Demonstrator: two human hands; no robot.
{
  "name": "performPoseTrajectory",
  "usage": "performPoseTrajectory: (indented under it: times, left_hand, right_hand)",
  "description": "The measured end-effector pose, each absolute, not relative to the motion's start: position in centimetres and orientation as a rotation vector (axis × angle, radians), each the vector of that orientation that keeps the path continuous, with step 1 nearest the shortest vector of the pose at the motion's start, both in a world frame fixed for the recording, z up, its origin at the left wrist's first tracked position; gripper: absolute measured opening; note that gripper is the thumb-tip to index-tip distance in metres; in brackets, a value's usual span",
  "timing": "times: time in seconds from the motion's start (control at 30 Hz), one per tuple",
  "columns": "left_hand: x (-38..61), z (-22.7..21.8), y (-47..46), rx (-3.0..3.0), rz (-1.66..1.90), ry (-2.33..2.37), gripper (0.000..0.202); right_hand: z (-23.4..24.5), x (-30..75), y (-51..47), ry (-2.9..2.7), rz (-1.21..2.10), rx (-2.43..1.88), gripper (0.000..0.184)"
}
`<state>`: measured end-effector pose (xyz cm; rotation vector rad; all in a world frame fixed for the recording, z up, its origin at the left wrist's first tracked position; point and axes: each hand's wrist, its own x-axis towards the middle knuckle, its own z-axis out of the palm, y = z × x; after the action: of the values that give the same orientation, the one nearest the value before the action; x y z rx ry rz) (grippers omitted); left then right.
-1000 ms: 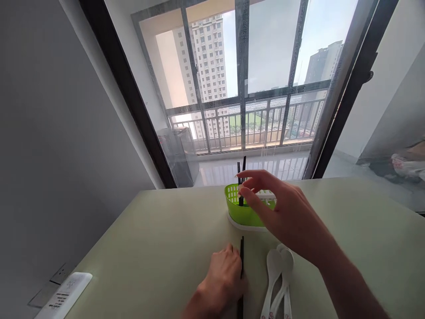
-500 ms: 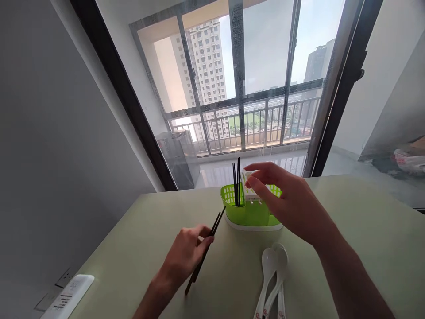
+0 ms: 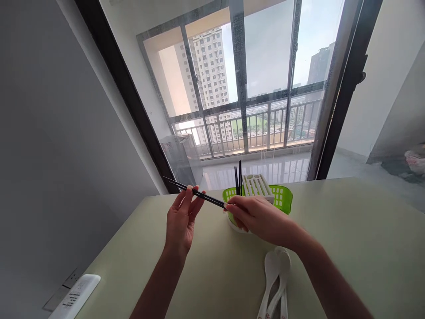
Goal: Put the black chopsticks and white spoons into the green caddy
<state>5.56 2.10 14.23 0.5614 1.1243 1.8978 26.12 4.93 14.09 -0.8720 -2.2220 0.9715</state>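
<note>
A pair of dark chopsticks (image 3: 208, 198) is held up slantwise above the table, between both hands. My left hand (image 3: 181, 219) pinches them near their middle, the thin ends pointing up to the left. At the thicker right end, the fingers of my right hand (image 3: 257, 217) are closed on them. Behind my right hand stands a green utensil basket (image 3: 282, 199) with a white slotted top piece (image 3: 257, 185); the hand hides part of its front. More black chopsticks (image 3: 239, 177) stand upright in the basket's left section.
Several white spoons (image 3: 277, 274) lie in a pile on the pale green table (image 3: 212, 283), nearer than the basket. A white power strip (image 3: 78, 294) lies at the table's left edge. Past the far edge is a glass door with a dark frame (image 3: 345, 88).
My left hand has raised the chopsticks off the table area and turned them toward level. My right hand has come down and left from above the basket and taken hold of their thicker end.
</note>
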Motion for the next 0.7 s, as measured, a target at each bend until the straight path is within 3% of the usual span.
performPoseTrajectory:
  times: [0.4, 0.7]
  left_hand:
    - [5.2, 14.5, 2.1, 0.469, 1.908, 1.066, 0.016]
    - [5.0, 14.2, 2.8, 0.478, 1.913, 1.038, 0.012]
  right_hand:
    - [13.9, 26.9, 5.5, -2.229, 0.893, -0.934, 0.037]
    - [14.2, 27.9, 5.4, -2.259, 0.865, -0.927, 0.041]
